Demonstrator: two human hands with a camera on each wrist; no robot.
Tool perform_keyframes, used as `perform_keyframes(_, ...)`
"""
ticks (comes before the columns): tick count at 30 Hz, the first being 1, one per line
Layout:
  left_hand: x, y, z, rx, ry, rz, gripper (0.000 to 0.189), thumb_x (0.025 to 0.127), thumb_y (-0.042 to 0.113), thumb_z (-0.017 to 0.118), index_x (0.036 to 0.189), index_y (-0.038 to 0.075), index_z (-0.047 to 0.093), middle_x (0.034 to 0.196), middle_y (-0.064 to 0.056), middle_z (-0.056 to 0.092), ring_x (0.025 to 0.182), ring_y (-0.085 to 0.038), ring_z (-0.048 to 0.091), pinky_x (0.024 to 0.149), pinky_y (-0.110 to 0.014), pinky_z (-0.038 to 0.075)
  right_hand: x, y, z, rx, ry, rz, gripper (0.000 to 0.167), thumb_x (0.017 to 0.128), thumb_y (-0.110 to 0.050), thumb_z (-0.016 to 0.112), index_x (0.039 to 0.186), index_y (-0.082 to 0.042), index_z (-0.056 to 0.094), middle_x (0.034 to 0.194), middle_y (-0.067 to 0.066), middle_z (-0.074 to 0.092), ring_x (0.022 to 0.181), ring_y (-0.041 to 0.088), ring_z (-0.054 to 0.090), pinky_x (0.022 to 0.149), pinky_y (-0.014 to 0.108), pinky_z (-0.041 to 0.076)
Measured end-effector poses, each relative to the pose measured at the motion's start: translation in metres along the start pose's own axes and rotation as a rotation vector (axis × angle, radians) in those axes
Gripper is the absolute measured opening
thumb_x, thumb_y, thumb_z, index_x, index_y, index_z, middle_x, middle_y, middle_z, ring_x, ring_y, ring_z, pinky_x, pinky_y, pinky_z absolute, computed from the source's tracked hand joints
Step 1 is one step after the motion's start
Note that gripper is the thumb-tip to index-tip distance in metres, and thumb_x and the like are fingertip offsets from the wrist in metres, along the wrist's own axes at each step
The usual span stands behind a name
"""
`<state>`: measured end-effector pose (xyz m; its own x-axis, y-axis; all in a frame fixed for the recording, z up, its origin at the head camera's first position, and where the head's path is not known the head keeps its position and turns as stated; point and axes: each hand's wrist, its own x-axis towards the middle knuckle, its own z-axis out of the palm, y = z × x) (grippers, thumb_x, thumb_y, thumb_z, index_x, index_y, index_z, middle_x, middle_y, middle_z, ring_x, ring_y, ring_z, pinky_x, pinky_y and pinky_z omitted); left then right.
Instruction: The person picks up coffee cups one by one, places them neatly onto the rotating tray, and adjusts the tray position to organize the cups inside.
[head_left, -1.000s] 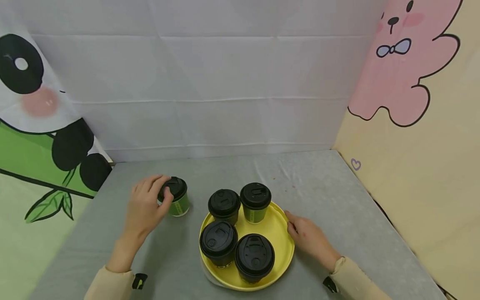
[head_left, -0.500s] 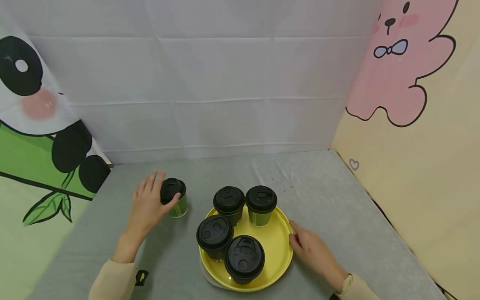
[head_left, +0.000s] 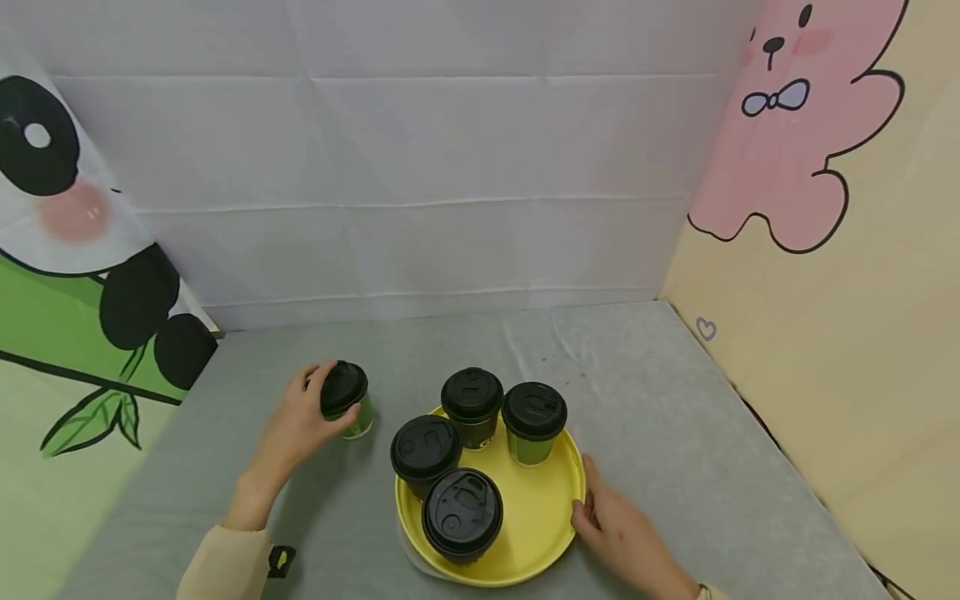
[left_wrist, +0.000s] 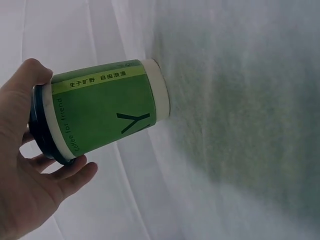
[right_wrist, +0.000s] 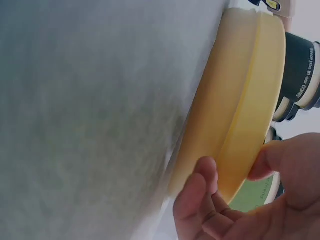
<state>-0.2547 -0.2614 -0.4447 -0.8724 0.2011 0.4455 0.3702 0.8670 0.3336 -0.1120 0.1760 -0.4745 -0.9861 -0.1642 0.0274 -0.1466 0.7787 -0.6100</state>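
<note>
My left hand (head_left: 303, 421) grips a green paper coffee cup (left_wrist: 105, 105) at its black lid, thumb on one side and fingers on the other. The cup stands upright on the table, left of a round yellow tray (head_left: 536, 508). At the tray's right edge, my right hand (head_left: 626, 529) pinches the rim, the thumb on top and the fingers against the side. Several black-lidded cups stand on the tray: a green cup (head_left: 531, 446) at the back right, a dark cup (head_left: 472, 400) beside it, another dark cup (head_left: 423, 450) at the left and one cup (head_left: 462, 517) in front.
Grey cloth covers the table (head_left: 637, 375). A white cloth wall (head_left: 450, 167) rises behind it, with printed panels on both sides. Beneath the tray's yellow rim, a paler base (right_wrist: 215, 100) shows in the right wrist view.
The tray has turned clockwise with its cups, and my right hand has moved toward me along with the rim. My left fingers spread off the lone cup's lid, then closed around it again.
</note>
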Motion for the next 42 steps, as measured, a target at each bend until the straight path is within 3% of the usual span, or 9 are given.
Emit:
perform_keyframes(7, -0.003, 0.015, -0.011, 0.002, 0.123, 0.077, 0.076, 0.078, 0.027, 0.082, 0.142, 0.002, 0.049, 0.133, -0.033, 0.045, 0.114, -0.052, 0.048, 0.079, -0.065, 0.048, -0.011, -0.009, 0.007, -0.055, -0.051, 0.083, 0.075, 0.097, -0.027, 0.061, 0.158, -0.001, 0.026, 0.096, -0.005, 0.058, 0.077, 0.006, 0.049, 0.065, 0.027, 0.044)
perform_keyframes(11, -0.002, 0.037, -0.03, 0.048, 0.222, 0.142, 0.077, 0.078, 0.033, 0.078, 0.143, 0.004, 0.049, 0.134, -0.035, 0.043, 0.112, -0.052, 0.047, 0.071, -0.064, 0.051, -0.015, -0.013, 0.01, -0.063, -0.039, 0.086, 0.076, 0.097, -0.029, 0.061, 0.156, 0.002, 0.026, 0.083, -0.01, 0.049, 0.068, 0.003, 0.045, 0.06, 0.025, 0.041)
perform_keyframes(14, 0.0, 0.057, -0.047, 0.084, 0.301, 0.208, 0.076, 0.082, 0.046, 0.066, 0.143, 0.004, 0.049, 0.133, -0.035, 0.044, 0.11, -0.052, 0.048, 0.065, -0.061, 0.053, -0.017, -0.014, 0.012, -0.068, -0.016, 0.066, 0.075, 0.097, -0.029, 0.061, 0.156, 0.003, 0.027, 0.079, -0.013, 0.045, 0.063, 0.0, 0.042, 0.058, 0.024, 0.04)
perform_keyframes(18, 0.001, 0.093, -0.069, 0.08, 0.409, 0.303, 0.076, 0.087, 0.057, 0.053, 0.142, 0.004, 0.052, 0.133, -0.033, 0.046, 0.111, -0.051, 0.049, 0.071, -0.062, 0.052, -0.019, -0.013, 0.014, -0.068, 0.016, 0.03, 0.074, 0.097, -0.027, 0.062, 0.155, 0.006, 0.028, 0.079, -0.014, 0.045, 0.063, -0.002, 0.041, 0.058, 0.023, 0.04)
perform_keyframes(22, -0.003, 0.132, -0.085, 0.03, 0.462, 0.404, 0.073, 0.088, 0.056, 0.054, 0.14, 0.004, 0.055, 0.133, -0.03, 0.05, 0.11, -0.048, 0.051, 0.079, -0.061, 0.049, -0.02, -0.012, 0.015, -0.067, 0.03, 0.011, 0.074, 0.097, -0.026, 0.063, 0.154, 0.007, 0.028, 0.077, -0.015, 0.044, 0.061, -0.002, 0.04, 0.056, 0.022, 0.039)
perform_keyframes(26, -0.01, 0.166, -0.089, -0.03, 0.442, 0.516, 0.069, 0.09, 0.054, 0.055, 0.137, 0.004, 0.057, 0.132, -0.028, 0.052, 0.108, -0.042, 0.055, 0.076, -0.056, 0.053, -0.02, -0.011, 0.015, -0.071, 0.021, 0.03, 0.075, 0.097, -0.028, 0.062, 0.154, 0.007, 0.027, 0.076, -0.015, 0.045, 0.059, -0.002, 0.039, 0.055, 0.022, 0.038)
perform_keyframes(32, -0.022, 0.205, -0.081, -0.058, 0.396, 0.677, 0.063, 0.091, 0.05, 0.053, 0.134, 0.005, 0.06, 0.129, -0.024, 0.056, 0.106, -0.037, 0.06, 0.076, -0.052, 0.056, -0.02, -0.014, 0.014, -0.041, -0.011, 0.051, 0.075, 0.097, -0.031, 0.063, 0.153, 0.006, 0.029, 0.076, -0.013, 0.046, 0.058, -0.001, 0.039, 0.053, 0.023, 0.037)
perform_keyframes(36, -0.029, 0.22, -0.068, -0.063, 0.331, 0.733, 0.063, 0.091, 0.051, 0.052, 0.136, 0.008, 0.06, 0.132, -0.021, 0.056, 0.108, -0.035, 0.06, 0.083, -0.051, 0.056, -0.021, -0.014, 0.012, -0.017, -0.044, 0.071, 0.077, 0.098, -0.035, 0.063, 0.154, 0.006, 0.028, 0.076, -0.01, 0.047, 0.058, 0.0, 0.04, 0.052, 0.023, 0.037)
perform_keyframes(42, -0.036, 0.229, -0.047, -0.043, 0.234, 0.755, 0.063, 0.09, 0.055, 0.054, 0.137, 0.014, 0.059, 0.132, -0.016, 0.056, 0.107, -0.028, 0.062, 0.093, -0.048, 0.053, -0.021, -0.014, 0.013, -0.019, -0.055, 0.063, 0.079, 0.098, -0.036, 0.064, 0.154, 0.006, 0.028, 0.076, -0.01, 0.046, 0.057, 0.001, 0.04, 0.052, 0.023, 0.037)
